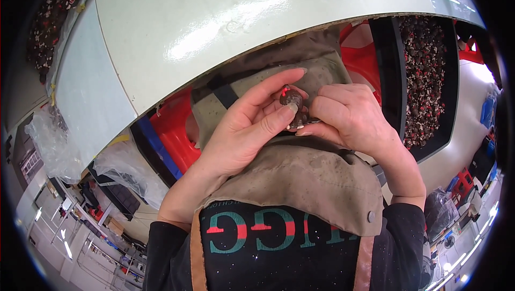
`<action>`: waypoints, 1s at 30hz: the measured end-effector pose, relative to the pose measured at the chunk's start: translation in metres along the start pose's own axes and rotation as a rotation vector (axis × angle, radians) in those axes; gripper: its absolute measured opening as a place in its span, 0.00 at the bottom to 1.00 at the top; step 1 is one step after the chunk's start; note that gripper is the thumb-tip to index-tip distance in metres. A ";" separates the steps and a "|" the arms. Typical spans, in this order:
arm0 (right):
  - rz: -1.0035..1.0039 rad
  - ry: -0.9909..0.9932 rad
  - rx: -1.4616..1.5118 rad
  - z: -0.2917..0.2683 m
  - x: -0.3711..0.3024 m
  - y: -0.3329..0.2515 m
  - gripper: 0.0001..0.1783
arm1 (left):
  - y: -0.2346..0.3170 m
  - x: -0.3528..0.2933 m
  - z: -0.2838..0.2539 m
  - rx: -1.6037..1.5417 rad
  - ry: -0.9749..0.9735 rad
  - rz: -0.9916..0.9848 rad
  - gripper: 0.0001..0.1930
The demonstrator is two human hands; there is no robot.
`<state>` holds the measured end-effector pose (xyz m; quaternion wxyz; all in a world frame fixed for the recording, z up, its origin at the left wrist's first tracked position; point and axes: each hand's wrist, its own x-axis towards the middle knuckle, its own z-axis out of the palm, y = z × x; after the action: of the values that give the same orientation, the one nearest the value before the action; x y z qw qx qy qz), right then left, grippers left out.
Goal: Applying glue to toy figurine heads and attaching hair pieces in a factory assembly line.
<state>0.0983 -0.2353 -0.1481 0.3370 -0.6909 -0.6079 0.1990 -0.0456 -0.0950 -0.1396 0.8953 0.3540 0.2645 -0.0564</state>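
Observation:
A small dark brown figurine [291, 99], rounded, with a red bit near its top and pale bits at its lower end, sits in my left hand [261, 122]. The left thumb presses on its front, while the forefinger stretches out above it. My right hand [346, 111] is closed at the figurine's lower right side, fingers curled and thumb underneath. A thin glint shows between the right thumb and fingers, but what they grip there is mostly hidden. Both hands are over my lap, above a brown apron [300, 178].
A pale, glossy table [214, 28] curves across in front of me. To the right stands a black bin [450, 103] full of small dark, red and pale pieces. More such pieces [59, 12] lie at the far left. Clear plastic bags [59, 140] hang by the table's left end.

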 end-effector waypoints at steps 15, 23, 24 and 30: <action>-0.002 0.014 0.002 0.002 0.000 0.000 0.19 | -0.002 -0.001 -0.001 0.024 -0.018 0.040 0.25; -0.020 -0.007 -0.037 0.000 0.000 0.001 0.19 | -0.001 -0.001 0.001 0.020 -0.008 0.042 0.24; -0.011 0.004 -0.019 0.002 -0.001 0.001 0.19 | -0.001 -0.001 0.000 0.020 -0.008 0.042 0.24; 0.008 0.036 0.004 0.003 -0.001 0.001 0.19 | -0.001 0.000 0.000 0.031 -0.011 0.055 0.23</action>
<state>0.0963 -0.2353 -0.1511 0.3486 -0.6961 -0.5985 0.1892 -0.0460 -0.0963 -0.1403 0.8923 0.3748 0.2488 -0.0376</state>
